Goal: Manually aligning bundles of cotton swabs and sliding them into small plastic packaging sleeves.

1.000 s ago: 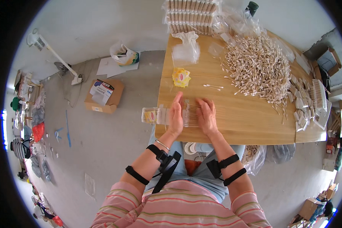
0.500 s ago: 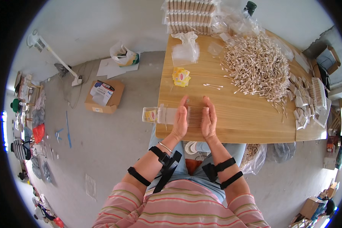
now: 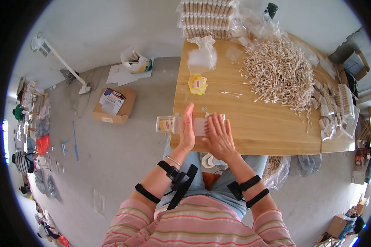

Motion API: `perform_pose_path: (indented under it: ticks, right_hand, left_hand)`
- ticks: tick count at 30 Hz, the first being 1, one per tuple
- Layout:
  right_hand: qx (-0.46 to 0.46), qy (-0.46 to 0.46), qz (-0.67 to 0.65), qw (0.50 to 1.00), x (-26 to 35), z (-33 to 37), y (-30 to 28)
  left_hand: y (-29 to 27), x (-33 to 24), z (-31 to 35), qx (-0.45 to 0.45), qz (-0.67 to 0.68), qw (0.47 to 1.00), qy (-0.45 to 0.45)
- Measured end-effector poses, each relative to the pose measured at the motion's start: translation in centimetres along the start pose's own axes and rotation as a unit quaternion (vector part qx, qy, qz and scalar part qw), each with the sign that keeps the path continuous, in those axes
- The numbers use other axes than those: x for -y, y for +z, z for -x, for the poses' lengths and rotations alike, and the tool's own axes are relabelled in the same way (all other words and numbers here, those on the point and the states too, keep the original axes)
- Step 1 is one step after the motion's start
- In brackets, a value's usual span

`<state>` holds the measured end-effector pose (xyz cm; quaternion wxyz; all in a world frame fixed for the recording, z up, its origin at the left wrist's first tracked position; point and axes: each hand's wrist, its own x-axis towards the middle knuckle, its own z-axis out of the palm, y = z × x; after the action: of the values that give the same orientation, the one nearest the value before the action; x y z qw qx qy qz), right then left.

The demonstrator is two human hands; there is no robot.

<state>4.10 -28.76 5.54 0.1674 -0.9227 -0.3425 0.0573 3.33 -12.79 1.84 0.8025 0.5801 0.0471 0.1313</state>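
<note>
On the near left part of the wooden table (image 3: 272, 133), my right hand (image 3: 221, 138) lies palm down, fingers extended, across a row of cotton swabs (image 3: 207, 118). My left hand (image 3: 187, 132) stands on its edge with straight fingers, left of that row. Between the hands is a pale, flat strip (image 3: 199, 127). A clear packet of swabs with a yellow card (image 3: 165, 124) sticks out past the table's left edge, left of my left hand. Farther off lie a stack of yellow cards (image 3: 197, 84) and a few loose swabs (image 3: 231, 94).
A large heap of loose swabs (image 3: 278, 72) covers the table's far right. Small filled packets (image 3: 327, 109) lie beyond it. Clear bags (image 3: 202, 57) and stacked bundles of swabs (image 3: 206, 18) are at the back. A cardboard box (image 3: 125, 109) stands on the floor at left.
My right hand has turned from upright on its edge to palm down and shifted left onto the swabs. The left hand has moved slightly left, away from the row.
</note>
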Motion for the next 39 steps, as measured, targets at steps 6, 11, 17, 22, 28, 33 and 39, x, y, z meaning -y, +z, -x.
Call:
perform_pose_path:
  ticks: [6,11,17,22,28,33,39]
  right_hand:
    - [-0.289,0.098,-0.332,0.893,-2.2,-0.9,1.5]
    - [-0.257,0.101,-0.421,0.864,-0.3,-2.2,1.6]
    - [-0.318,0.125,-0.435,0.833,-2.0,-3.3,1.7]
    - [-0.276,0.109,-0.425,0.855,-0.8,-3.8,1.9]
    - [-0.3,0.133,-0.456,0.827,-1.2,-3.7,1.1]
    - [-0.251,0.091,-0.41,0.872,-1.0,-3.8,1.2]
    - [-0.066,0.09,-0.08,0.991,-1.3,-3.0,1.4]
  left_hand:
    - [2.8,-0.9,0.0,0.008,-0.056,0.998,-0.013]
    - [2.9,0.5,-0.1,-0.011,-0.06,0.998,0.005]
    - [2.3,-1.3,-1.4,-0.016,-0.08,0.997,0.008]
    - [2.3,0.0,-1.8,0.022,-0.09,0.996,0.0]
    - [1.6,0.0,-1.7,0.001,-0.005,1.0,0.012]
    - [2.2,-0.5,-1.4,0.035,-0.051,0.998,-0.025]
    - [1.2,-0.6,-1.1,0.016,-0.139,0.99,0.017]
